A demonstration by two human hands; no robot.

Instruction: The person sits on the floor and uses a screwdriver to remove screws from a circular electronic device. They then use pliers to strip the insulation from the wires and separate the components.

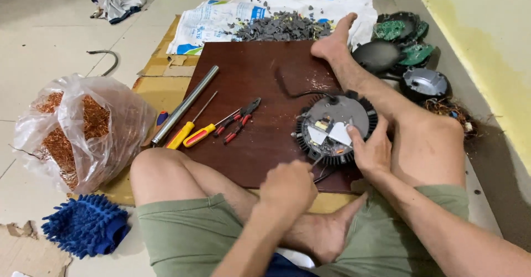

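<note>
Hands met over a round black finned lamp housing (pixel 335 127) at about four o'clock on the dark wooden board (pixel 249 78). The right hand (pixel 371 151) lay spread on its rim, seemingly to steady it. The left hand (pixel 287 187), fisted around a thin tool (pixel 317 162), aimed its tip into the housing. Screwdrivers (pixel 193 130) and pliers (pixel 239 120) lay at nine o'clock, within reach.

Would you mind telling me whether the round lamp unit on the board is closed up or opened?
Opened. The round lamp unit lies flat on the brown board with its inner plate and white parts showing, no cover over them.
</note>
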